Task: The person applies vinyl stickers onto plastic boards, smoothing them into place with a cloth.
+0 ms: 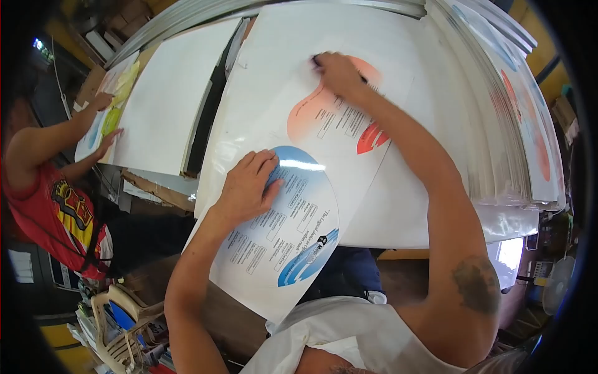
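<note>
A printed sheet [367, 187] lies on the white work surface, its lower corner hanging over the front edge. It carries an orange rounded print [302, 118] higher up and a blue rounded print [311, 165] with lines of text nearer me. My left hand [249, 187] rests on the blue print, fingers together and stretched out, thumb apart, holding nothing. Over the top of the orange print, my right hand [341, 76] is closed around a small dark object [317, 60]. Motion blurs that hand, and its fingers hide most of the object, so its kind cannot be told.
A thick stack of printed sheets [498, 118] stands along the right side. To the left, another person [56, 206] in a red top has both hands on yellow-green material [112, 118] beside a large white board [174, 93]. A plastic chair [121, 324] stands at lower left.
</note>
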Available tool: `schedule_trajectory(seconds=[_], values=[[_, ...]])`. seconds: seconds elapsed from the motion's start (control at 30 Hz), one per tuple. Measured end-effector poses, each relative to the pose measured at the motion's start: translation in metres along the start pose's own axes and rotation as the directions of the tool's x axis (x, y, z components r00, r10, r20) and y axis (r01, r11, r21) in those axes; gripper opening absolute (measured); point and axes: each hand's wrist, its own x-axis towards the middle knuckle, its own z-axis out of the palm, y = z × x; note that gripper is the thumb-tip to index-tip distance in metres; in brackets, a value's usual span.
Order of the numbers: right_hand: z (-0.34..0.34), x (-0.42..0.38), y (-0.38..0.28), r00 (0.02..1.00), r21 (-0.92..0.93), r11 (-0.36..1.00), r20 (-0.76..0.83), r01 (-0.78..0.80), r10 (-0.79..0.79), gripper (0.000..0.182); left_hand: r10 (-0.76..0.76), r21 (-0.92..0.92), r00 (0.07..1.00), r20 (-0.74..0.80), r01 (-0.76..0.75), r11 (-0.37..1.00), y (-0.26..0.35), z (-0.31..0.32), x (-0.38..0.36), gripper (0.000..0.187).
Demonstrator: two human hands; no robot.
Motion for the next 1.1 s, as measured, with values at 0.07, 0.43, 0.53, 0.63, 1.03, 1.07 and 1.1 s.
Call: schedule_trajectory(seconds=[0.07, 0.43, 0.53, 0.63, 1.03, 1.07, 1.1], values=[[0.0, 0.022, 0.04, 0.997, -0.142, 0.987, -0.023, -0.077, 0.074, 0.024, -0.138, 0.122, 0.968, 0.209, 0.114, 0.986, 0.014, -0.012, 0.026, 0.042], [0.013, 0.058, 0.071, 0.985, -0.318, 0.934, -0.1, -0.165, 0.139, 0.024, 0.072, 0.197, 0.991, 0.113, -0.093, 0.976, 0.014, 0.06, 0.102, 0.063], [0.012, 0.071, 0.066, 0.982, -0.332, 0.926, -0.117, -0.18, 0.149, 0.028, 0.046, 0.204, 0.99, 0.136, -0.074, 0.976, 0.016, 0.059, 0.104, 0.065], [0.009, 0.061, 0.077, 0.977, -0.308, 0.928, -0.116, -0.208, 0.181, 0.03, 0.032, 0.218, 0.988, 0.148, -0.064, 0.974, 0.017, 0.058, 0.104, 0.065], [-0.08, -0.032, 0.13, 0.949, -0.49, 0.814, -0.123, -0.313, 0.291, 0.023, 0.039, 0.214, 0.997, 0.068, -0.053, 0.975, 0.012, 0.062, 0.102, 0.062], [-0.084, -0.039, 0.13, 0.941, -0.5, 0.8, -0.115, -0.331, 0.317, 0.024, 0.041, 0.215, 0.997, 0.062, -0.053, 0.975, 0.012, 0.062, 0.1, 0.062], [-0.088, -0.046, 0.129, 0.935, -0.518, 0.784, -0.108, -0.342, 0.337, 0.024, 0.046, 0.216, 0.998, 0.054, -0.056, 0.975, 0.012, 0.063, 0.099, 0.062]])
